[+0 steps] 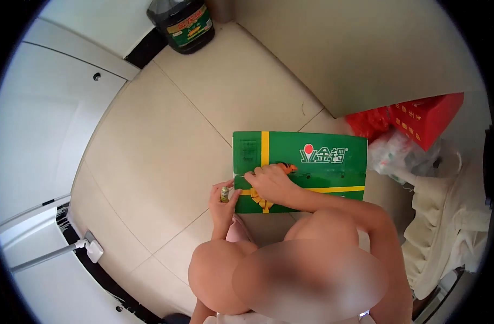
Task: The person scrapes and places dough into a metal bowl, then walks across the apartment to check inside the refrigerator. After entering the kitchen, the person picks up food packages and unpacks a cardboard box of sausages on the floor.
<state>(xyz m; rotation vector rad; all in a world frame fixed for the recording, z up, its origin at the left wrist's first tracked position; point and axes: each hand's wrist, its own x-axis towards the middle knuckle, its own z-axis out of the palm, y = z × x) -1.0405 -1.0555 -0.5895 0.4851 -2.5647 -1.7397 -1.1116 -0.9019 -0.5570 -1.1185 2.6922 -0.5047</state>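
Note:
A green cardboard box (317,173) with yellow printed ribbon bands and a bow lies on the floor in front of my knees. My right hand (271,184) rests on its top near the middle seam, the fingers closed around an orange-and-black handled tool (288,168); its working end is hidden under the hand. At the left edge of the box, my left hand (222,204) grips the side with thumb and fingers. A patterned greenish ring-like band (224,194) shows on a left finger. Along the seam, the flaps look nearly flush.
A dark jug (188,29) with a green label stands at the back by the wall. To the right are a red bag (428,119), a clear plastic bag (395,154) and cream padded cloth (425,229). White cabinet doors (52,119) line the left, near a grey-handled tool (47,258).

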